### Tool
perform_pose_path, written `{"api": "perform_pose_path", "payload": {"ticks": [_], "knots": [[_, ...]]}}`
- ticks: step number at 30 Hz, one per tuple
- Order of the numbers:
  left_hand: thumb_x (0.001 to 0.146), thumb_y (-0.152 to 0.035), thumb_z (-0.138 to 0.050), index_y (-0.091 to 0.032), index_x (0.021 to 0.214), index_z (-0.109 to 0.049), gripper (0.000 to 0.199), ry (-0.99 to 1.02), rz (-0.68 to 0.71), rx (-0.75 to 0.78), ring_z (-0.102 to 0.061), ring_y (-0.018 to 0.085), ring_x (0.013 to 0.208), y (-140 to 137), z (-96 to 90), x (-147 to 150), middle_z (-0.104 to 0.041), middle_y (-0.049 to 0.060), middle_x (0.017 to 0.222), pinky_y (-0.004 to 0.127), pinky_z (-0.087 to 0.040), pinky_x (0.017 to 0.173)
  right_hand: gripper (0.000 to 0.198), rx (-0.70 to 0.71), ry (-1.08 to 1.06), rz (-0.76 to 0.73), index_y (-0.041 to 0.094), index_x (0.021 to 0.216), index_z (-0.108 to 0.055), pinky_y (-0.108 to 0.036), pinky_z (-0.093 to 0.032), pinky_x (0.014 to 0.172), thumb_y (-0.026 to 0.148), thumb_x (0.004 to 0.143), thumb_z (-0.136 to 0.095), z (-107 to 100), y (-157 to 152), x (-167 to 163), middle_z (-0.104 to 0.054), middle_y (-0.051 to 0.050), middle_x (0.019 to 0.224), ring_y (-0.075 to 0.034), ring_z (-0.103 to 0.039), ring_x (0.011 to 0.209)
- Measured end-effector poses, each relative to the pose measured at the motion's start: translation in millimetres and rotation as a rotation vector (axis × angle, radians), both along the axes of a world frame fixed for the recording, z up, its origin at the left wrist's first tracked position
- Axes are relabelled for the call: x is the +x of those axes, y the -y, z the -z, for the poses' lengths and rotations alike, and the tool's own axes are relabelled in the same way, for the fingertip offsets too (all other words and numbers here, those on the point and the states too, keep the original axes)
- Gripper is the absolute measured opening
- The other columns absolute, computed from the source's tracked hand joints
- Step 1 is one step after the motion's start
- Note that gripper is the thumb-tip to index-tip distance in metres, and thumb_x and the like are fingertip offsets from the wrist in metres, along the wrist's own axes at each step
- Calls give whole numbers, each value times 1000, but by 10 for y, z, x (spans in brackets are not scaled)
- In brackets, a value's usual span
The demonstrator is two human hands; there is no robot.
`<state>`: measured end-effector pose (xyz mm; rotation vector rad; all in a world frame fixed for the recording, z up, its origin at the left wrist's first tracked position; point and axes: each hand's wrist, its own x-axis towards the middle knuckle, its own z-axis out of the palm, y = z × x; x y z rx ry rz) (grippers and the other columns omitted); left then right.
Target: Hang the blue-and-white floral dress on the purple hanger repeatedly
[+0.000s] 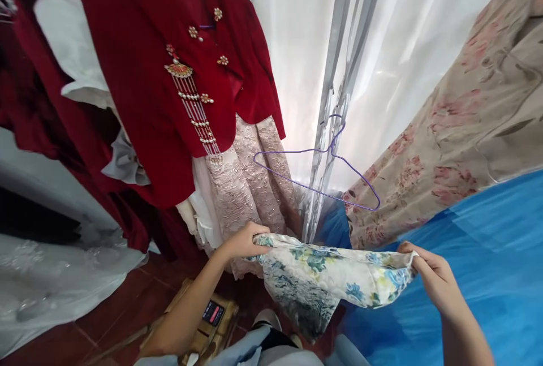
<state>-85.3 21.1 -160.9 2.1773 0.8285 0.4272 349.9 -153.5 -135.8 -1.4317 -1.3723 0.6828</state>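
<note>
A white garment [335, 267] with a blue, green and yellow flower print is stretched between my hands near the bottom middle. My left hand [247, 241] is closed on its left end, and my right hand [430, 270] pinches its right end. The lower part hangs down in a darker, bunched fold. Just above it, a thin purple wire hanger [292, 185] hangs by its hook from a metal stand [328, 100], with nothing on it.
A red jacket [148, 60] with beaded ornaments hangs at left above a pale pink brocade skirt [237, 185]. To the right are a beige floral dress [445, 145] and blue tulle [479, 241]. A phone [213, 313] lies on a wooden stool [224, 335] below.
</note>
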Motion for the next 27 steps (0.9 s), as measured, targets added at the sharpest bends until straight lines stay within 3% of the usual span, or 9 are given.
{"api": "perform_pose_path", "payload": {"ticks": [3,6,11,15,18,22,27], "knots": [[82,-36,-69,-15,83,-74,21,84,-110,29,-64,17,77,-108,-96,-72,-71,1,79,24,-45,70,45,-49,-16,-17,19,69,-67,-25,-37,50,58,92,-58,80,-72,14,-55,-1,62,-15,-44,55],[82,-35,-67,-16,85,-76,21,248,-292,104,-68,20,82,-404,-238,-190,-76,5,86,28,-49,77,42,-162,-38,-132,20,74,-68,-25,-42,53,56,93,-58,56,-105,-137,-57,-2,63,-17,-49,59],[66,-35,-80,-17,73,-72,22,628,-420,179,-62,16,67,-1021,-660,-369,-69,3,72,25,-46,64,32,-226,-39,-270,22,97,-74,-31,-54,75,51,92,-62,-78,-231,-567,-68,-4,81,-24,-62,80],[61,-33,-73,-16,73,-68,21,924,-288,26,-52,12,54,-1504,-1057,-356,-62,1,66,23,-37,51,36,-174,-48,-250,20,96,-74,-33,-56,76,54,91,-62,-141,-412,-805,-68,-5,82,-24,-63,81],[55,-26,-63,-15,71,-67,19,970,-166,-101,-52,13,56,-1887,-1287,-183,-62,2,67,23,-38,51,34,-125,-36,-176,20,90,-71,-27,-53,67,53,89,-66,-156,-511,-873,-67,-4,81,-21,-61,77],[56,-19,-64,-15,75,-71,21,794,-86,-179,-54,12,60,-2216,-1418,199,-65,2,74,23,-39,53,30,-53,-33,-31,20,91,-69,-24,-50,64,50,89,-68,-120,-550,-846,-68,-4,84,-18,-60,75],[74,-26,-72,-17,100,-77,28,501,90,-66,-64,20,94,-2149,-1294,650,-73,7,103,28,-49,78,29,59,-68,155,22,96,-69,-25,-52,69,51,89,-69,34,-513,-689,-70,-4,89,-20,-63,79]]}}
